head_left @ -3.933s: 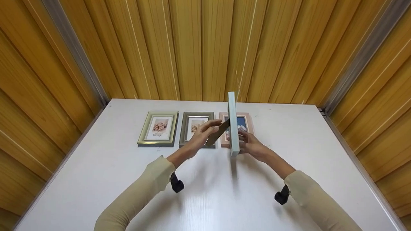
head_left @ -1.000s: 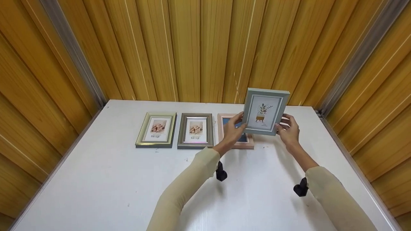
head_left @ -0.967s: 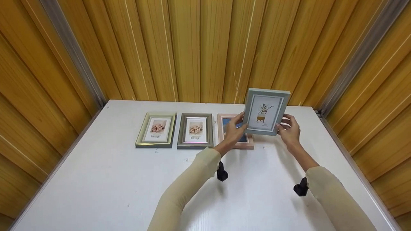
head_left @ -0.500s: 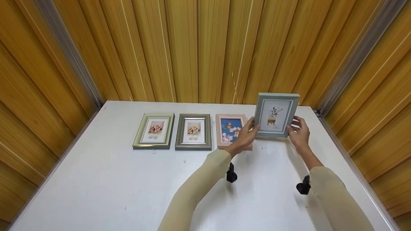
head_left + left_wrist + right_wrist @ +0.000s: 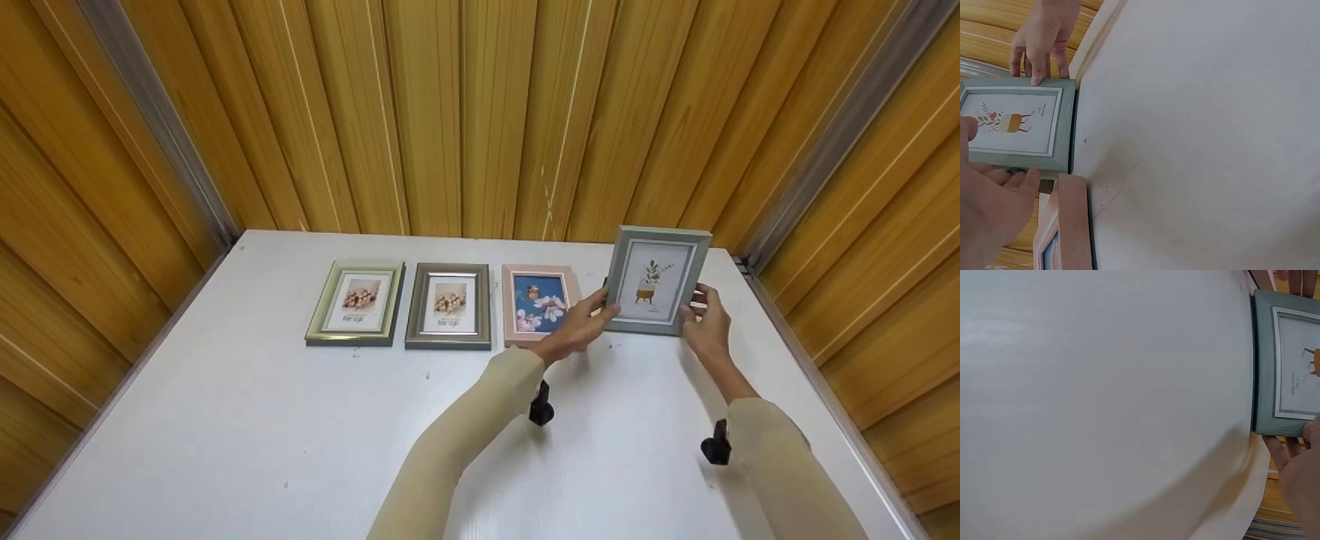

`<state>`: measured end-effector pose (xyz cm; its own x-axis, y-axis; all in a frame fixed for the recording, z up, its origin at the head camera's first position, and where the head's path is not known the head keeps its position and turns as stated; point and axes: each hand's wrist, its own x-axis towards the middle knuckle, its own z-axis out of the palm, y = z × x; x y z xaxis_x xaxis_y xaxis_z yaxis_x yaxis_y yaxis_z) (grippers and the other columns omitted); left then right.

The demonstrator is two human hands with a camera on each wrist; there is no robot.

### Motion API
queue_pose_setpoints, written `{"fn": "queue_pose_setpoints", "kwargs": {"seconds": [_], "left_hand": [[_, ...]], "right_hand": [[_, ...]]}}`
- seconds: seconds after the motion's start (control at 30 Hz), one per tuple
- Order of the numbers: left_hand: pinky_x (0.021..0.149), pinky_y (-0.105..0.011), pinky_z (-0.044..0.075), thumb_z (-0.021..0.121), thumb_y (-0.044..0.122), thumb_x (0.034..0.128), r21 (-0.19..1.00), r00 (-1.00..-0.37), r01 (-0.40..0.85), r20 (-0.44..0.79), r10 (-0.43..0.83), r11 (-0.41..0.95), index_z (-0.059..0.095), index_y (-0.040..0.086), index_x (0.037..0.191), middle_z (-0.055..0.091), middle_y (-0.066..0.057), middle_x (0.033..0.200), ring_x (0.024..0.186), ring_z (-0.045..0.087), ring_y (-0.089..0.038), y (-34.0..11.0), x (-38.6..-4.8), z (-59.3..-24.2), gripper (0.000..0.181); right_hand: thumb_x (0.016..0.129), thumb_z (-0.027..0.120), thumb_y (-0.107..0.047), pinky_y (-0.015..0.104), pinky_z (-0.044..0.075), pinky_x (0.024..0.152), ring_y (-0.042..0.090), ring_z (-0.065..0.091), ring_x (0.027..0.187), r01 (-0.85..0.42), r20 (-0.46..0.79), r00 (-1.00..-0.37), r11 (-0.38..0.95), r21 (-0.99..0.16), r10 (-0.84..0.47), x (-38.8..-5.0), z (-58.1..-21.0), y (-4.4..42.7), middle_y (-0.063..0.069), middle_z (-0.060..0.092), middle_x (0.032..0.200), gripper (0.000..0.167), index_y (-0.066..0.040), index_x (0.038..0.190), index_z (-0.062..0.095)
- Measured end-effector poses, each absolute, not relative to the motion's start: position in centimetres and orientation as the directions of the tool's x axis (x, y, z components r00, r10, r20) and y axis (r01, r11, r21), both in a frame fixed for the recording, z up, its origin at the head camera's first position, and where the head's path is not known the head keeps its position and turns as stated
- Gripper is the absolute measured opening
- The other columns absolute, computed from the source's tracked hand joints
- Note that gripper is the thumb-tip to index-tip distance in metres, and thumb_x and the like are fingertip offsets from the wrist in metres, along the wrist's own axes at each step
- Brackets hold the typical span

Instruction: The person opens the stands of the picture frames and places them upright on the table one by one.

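Observation:
A grey-green picture frame (image 5: 658,270) with a potted-plant print stands nearly upright, tilted slightly back, at the right end of a row of frames. My left hand (image 5: 576,328) grips its left side, thumb in front and fingers behind. My right hand (image 5: 708,328) holds the lower right side, with the thumb (image 5: 1310,430) on the front border. The lower edge is at or just above the table; a dark line runs under it in both wrist views. Directly left lies a pink frame (image 5: 534,300) with a bird-and-blossom picture, partly covered by my left hand.
Further left on the white table (image 5: 360,442) lie a dark grey-brown frame (image 5: 448,306) and a pale green-gold frame (image 5: 356,304), face up. A wood-patterned corrugated wall (image 5: 427,120) rises behind the back edge, with similar panels at both sides.
Earlier the grey-green frame was edge-on over the pink one, its back stand held out by my left hand. Since then both hands have turned its face forward, moved it right and lowered it.

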<state>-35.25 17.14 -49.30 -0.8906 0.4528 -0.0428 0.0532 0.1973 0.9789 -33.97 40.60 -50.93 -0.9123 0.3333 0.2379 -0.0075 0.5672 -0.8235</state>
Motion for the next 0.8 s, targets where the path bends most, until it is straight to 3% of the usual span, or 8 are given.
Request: {"fn": "queue_pose_setpoints", "kwargs": {"seconds": [0.2, 0.37, 0.47, 0.6, 0.7, 0.8], "left_hand": [[0.127, -0.05, 0.025, 0.05, 0.04, 0.1062, 0.958, -0.862, 0.081, -0.072, 0.502, 0.276, 0.022, 0.025, 0.164, 0.031, -0.003, 0.168, 0.158, 0.024, -0.027, 17.3, -35.0, -48.9, 0.066], [0.128, -0.05, 0.023, 0.05, 0.037, 0.1063, 0.954, -0.867, 0.083, -0.074, 0.492, 0.289, 0.02, 0.023, 0.165, 0.03, -0.003, 0.169, 0.158, 0.023, -0.026, 17.3, -34.9, -48.9, 0.067], [0.128, -0.049, 0.023, 0.05, 0.035, 0.107, 0.954, -0.874, 0.083, -0.069, 0.482, 0.287, 0.02, 0.023, 0.165, 0.029, -0.003, 0.169, 0.158, 0.024, -0.026, 17.3, -34.7, -49.0, 0.066], [0.128, -0.045, 0.025, 0.048, 0.029, 0.1078, 0.948, -0.884, 0.109, -0.045, 0.465, 0.298, 0.022, 0.02, 0.164, 0.03, -0.005, 0.169, 0.157, 0.026, -0.025, 17.1, -34.5, -49.1, 0.063], [0.126, -0.044, 0.03, 0.049, 0.025, 0.1072, 0.935, -0.893, 0.146, -0.016, 0.449, 0.323, 0.029, 0.015, 0.162, 0.035, -0.01, 0.166, 0.154, 0.033, -0.027, 16.7, -34.5, -49.0, 0.059], [0.122, -0.045, 0.037, 0.051, 0.02, 0.1057, 0.921, -0.895, 0.183, 0.011, 0.445, 0.344, 0.036, 0.008, 0.158, 0.043, -0.019, 0.16, 0.149, 0.041, -0.031, 16.0, -34.5, -48.8, 0.055]], "right_hand": [[0.102, 0.043, 0.006, 0.05, 0.044, 0.11, 0.045, 0.053, 0.128, -0.026, 0.259, -0.912, 0.585, -0.811, 0.318, -33.7, -50.8, 41.0, 0.033, 0.049, 0.142, 0.049, 0.009, 0.15, 0.033], [0.1, 0.048, 0.006, 0.05, 0.046, 0.109, 0.048, 0.056, 0.126, -0.039, 0.277, -0.909, 0.6, -0.799, 0.31, -33.5, -50.5, 40.9, 0.035, 0.052, 0.139, 0.05, 0.01, 0.148, 0.037], [0.1, 0.05, 0.003, 0.034, 0.052, 0.099, 0.046, 0.058, 0.125, -0.019, 0.258, -0.92, 0.624, -0.781, 0.295, -33.3, -50.2, 40.9, 0.034, 0.055, 0.138, 0.05, 0.009, 0.149, 0.039], [0.101, 0.052, -0.004, 0.012, 0.046, 0.074, 0.04, 0.068, 0.109, 0.018, 0.234, -0.935, 0.695, -0.719, 0.267, -32.8, -49.4, 41.3, 0.033, 0.062, 0.13, 0.045, 0.009, 0.144, 0.047], [0.101, 0.053, -0.01, 0.014, 0.048, 0.06, 0.027, 0.073, 0.081, 0.073, 0.172, -0.954, 0.745, -0.663, 0.246, -32.4, -48.4, 41.5, 0.033, 0.067, 0.119, 0.042, 0.012, 0.137, 0.054], [0.101, 0.051, -0.015, 0.023, 0.053, 0.055, 0.018, 0.07, 0.066, 0.148, 0.051, -0.973, 0.777, -0.612, 0.226, -32.0, -47.5, 41.5, 0.031, 0.072, 0.107, 0.044, 0.015, 0.132, 0.057]]}}
